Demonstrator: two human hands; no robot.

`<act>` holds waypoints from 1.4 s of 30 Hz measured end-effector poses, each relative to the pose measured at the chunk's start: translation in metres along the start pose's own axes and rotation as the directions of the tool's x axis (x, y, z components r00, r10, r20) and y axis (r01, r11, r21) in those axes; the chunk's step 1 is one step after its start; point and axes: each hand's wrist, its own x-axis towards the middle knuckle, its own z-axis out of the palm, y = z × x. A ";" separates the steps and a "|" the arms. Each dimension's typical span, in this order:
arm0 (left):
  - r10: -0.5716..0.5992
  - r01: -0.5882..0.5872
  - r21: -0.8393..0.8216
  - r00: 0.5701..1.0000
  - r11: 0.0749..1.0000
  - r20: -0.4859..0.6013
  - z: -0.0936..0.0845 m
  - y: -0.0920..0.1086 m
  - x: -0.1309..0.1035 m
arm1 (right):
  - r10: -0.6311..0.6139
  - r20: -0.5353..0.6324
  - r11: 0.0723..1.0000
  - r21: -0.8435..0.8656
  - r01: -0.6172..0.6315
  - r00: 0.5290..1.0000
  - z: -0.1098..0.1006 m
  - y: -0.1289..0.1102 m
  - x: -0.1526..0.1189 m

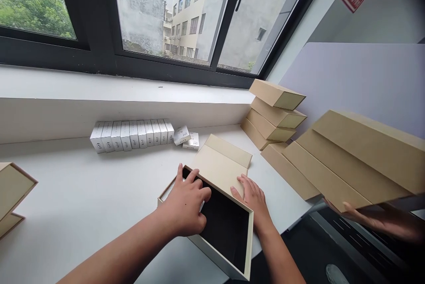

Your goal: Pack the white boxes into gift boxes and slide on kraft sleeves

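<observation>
At the near edge of the white desk (pixel 83 195), an open box (pixel 249 248) with a black interior sits at an angle, its cream lid (pixel 219 162) folded back on the far side. The left hand (pixel 187 206) reaches over the box's left end, fingers bent and grip narrow, above a white item (pixel 168 191) inside; the hand covers most of it, so whether the fingers pinch it I cannot tell. The right hand (pixel 252 195) has a wide grip, fingers laid on the lid and palm by the box's right rim.

Farther back, 10 small white cartons (pixel 133 135) stand in a row, with 2 loose cartons (pixel 191 141) just beside its right end. Toward the window (pixel 166 13) corner is a stack of tan boxes (pixel 274 111). At right, another person's hand (pixel 381 222) is under a larger pile (pixel 358 155).
</observation>
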 end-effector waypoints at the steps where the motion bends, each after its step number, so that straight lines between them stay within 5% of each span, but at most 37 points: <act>1: -0.009 0.010 0.031 1.000 0.999 -0.016 -0.001 -0.001 0.000 | -0.005 -0.008 0.999 0.044 0.006 1.000 -0.001 0.000 0.000; 6: -0.076 0.085 0.143 0.995 0.986 -0.065 -0.003 -0.007 0.002 | 0.076 -0.174 0.930 0.366 -0.007 0.982 -0.025 -0.014 0.011; 9: -0.091 0.104 0.180 0.993 0.978 -0.078 -0.003 -0.008 0.002 | -0.045 -0.223 0.925 0.358 0.124 0.974 -0.045 -0.048 0.038; 12: -0.090 0.104 0.166 0.992 0.981 -0.092 -0.001 -0.010 0.001 | -0.207 0.012 0.933 0.303 0.194 0.978 -0.048 -0.098 0.082; 17: -0.073 0.083 0.057 0.985 0.995 -0.156 0.003 -0.020 0.001 | -0.348 0.237 0.931 0.204 0.304 0.907 -0.012 -0.177 0.158; 21: -0.072 0.076 0.019 0.983 0.997 -0.169 0.005 -0.025 0.001 | -0.328 0.409 0.942 0.078 0.326 0.851 0.014 -0.212 0.195; 26: -0.059 0.058 -0.008 0.987 0.998 -0.152 0.007 -0.025 0.001 | -0.263 0.516 0.940 -0.053 0.337 0.815 0.031 -0.226 0.224; 33: -0.061 0.066 0.034 0.988 0.997 -0.139 0.007 -0.024 0.005 | -0.431 0.481 0.852 -0.063 0.520 0.764 0.052 -0.225 0.233; 37: -0.064 0.071 0.058 0.991 0.996 -0.116 0.008 -0.024 0.005 | -0.459 0.426 0.841 -0.074 0.535 0.780 0.057 -0.223 0.227; 42: -0.097 0.098 0.008 0.992 0.995 -0.079 0.006 -0.022 0.002 | -0.421 0.402 0.865 -0.090 0.493 0.813 0.037 -0.211 0.230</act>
